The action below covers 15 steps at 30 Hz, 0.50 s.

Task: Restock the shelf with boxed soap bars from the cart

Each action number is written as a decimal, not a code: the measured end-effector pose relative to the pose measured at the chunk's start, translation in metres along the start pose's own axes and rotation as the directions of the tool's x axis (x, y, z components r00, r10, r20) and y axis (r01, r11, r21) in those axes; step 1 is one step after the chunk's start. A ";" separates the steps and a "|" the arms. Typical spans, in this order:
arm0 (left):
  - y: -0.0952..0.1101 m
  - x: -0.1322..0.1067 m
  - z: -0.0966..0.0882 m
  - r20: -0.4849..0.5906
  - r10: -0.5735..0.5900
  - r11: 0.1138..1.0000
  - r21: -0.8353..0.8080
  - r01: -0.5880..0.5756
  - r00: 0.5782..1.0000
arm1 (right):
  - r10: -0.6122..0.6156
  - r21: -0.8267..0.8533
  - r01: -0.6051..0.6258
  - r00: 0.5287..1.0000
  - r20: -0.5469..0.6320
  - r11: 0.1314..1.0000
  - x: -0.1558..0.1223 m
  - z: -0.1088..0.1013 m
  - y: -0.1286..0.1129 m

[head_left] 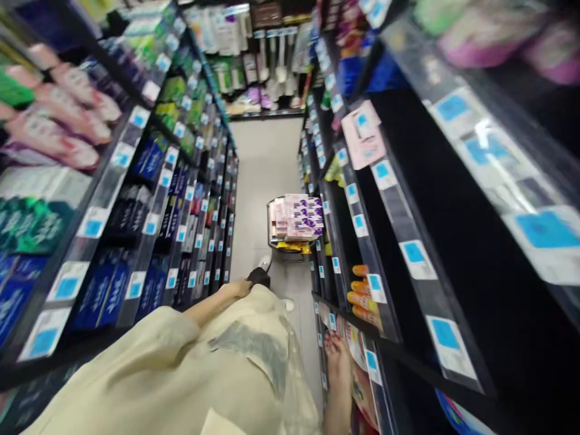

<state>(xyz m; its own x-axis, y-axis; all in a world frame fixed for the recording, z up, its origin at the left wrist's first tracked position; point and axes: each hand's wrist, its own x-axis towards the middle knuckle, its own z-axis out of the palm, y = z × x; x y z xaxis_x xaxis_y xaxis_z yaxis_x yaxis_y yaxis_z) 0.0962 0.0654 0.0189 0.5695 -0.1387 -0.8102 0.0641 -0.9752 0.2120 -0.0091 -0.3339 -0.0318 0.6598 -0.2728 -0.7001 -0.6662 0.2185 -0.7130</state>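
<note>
My left hand [241,289] is low at my left side, against the dark trouser leg [259,277]; its fingers are mostly hidden. On the other side, my right hand [338,353] reaches down beside the lower right shelf. Its fingers show at the tips, loosely bent and a little apart, with nothing visible in them. Packages with red and pale printing [357,350] stand on the shelf right beside that hand. Orange-capped tubes [361,296] lie one shelf higher. Ahead on the floor, a basket or cart [270,232] holds stacked pink, white and purple boxes [301,217].
Tall shelves [149,223] with boxed goods and blue price tags line the left. Dark shelves [408,241] rise close on the right, a pink card [364,136] hanging from one. A tiled floor [267,157] runs between them to a hanging-goods display [267,66].
</note>
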 end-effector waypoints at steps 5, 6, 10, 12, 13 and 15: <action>0.000 0.012 0.038 -0.052 -0.066 0.985 -0.164 0.056 0.996 | -0.049 -0.122 0.057 0.996 0.069 0.991 0.035 0.002 -0.040; 0.002 0.016 0.038 -0.061 -0.062 0.982 -0.181 0.050 0.996 | -0.067 -0.127 0.077 0.995 0.078 0.989 0.041 0.007 -0.050; -0.009 0.027 0.020 -0.066 -0.020 0.974 -0.228 0.005 0.998 | -0.105 -0.098 0.118 0.986 0.125 0.988 0.064 0.055 -0.089; -0.024 0.031 0.008 -0.052 0.010 0.972 -0.233 -0.022 0.999 | -0.090 -0.048 0.098 0.985 0.144 0.994 0.069 0.089 -0.100; -0.032 0.033 0.003 -0.045 0.027 0.972 -0.232 -0.037 0.999 | -0.076 -0.017 0.079 0.986 0.148 0.997 0.068 0.107 -0.101; -0.049 0.037 -0.007 -0.044 0.066 0.972 -0.224 -0.075 0.997 | -0.041 0.026 0.038 0.989 0.144 0.999 0.064 0.140 -0.096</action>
<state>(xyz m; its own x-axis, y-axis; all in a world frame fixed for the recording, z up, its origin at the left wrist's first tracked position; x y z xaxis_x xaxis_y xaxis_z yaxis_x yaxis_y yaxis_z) 0.1199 0.1091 -0.0174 0.6078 -0.1954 -0.7696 0.2035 -0.8985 0.3889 0.1459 -0.2408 -0.0130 0.7296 -0.1442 -0.6685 -0.6315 0.2328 -0.7396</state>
